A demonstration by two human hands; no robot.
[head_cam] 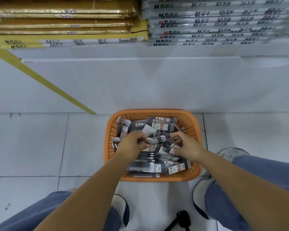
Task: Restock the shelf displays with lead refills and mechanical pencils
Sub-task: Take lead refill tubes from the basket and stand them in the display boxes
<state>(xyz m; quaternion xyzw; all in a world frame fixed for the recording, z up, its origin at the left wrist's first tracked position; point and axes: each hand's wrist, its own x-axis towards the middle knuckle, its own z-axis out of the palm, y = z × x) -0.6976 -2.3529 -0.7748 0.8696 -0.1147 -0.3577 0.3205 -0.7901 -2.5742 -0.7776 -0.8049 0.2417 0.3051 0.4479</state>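
An orange plastic basket (193, 124) stands on the tiled floor against the base of a white shelf unit. It is piled with several dark lead refill cases (162, 125) with white and red labels, and packed mechanical pencils (145, 155) lie lower in the heap. Both my hands are inside the basket. My left hand (132, 144) pinches one refill case (158, 139) by its white end and lifts it slightly above the pile. My right hand (186, 145) has its fingers curled down among the cases at the right; what they hold is hidden.
The white shelf base (140, 84) rises behind the basket. On the shelf lie stacked yellow A4 paper packs (70, 41) at left and grey B5 packs (215, 22) at right. My knees and shoes flank the basket. A black object (183, 219) lies on the floor between my feet.
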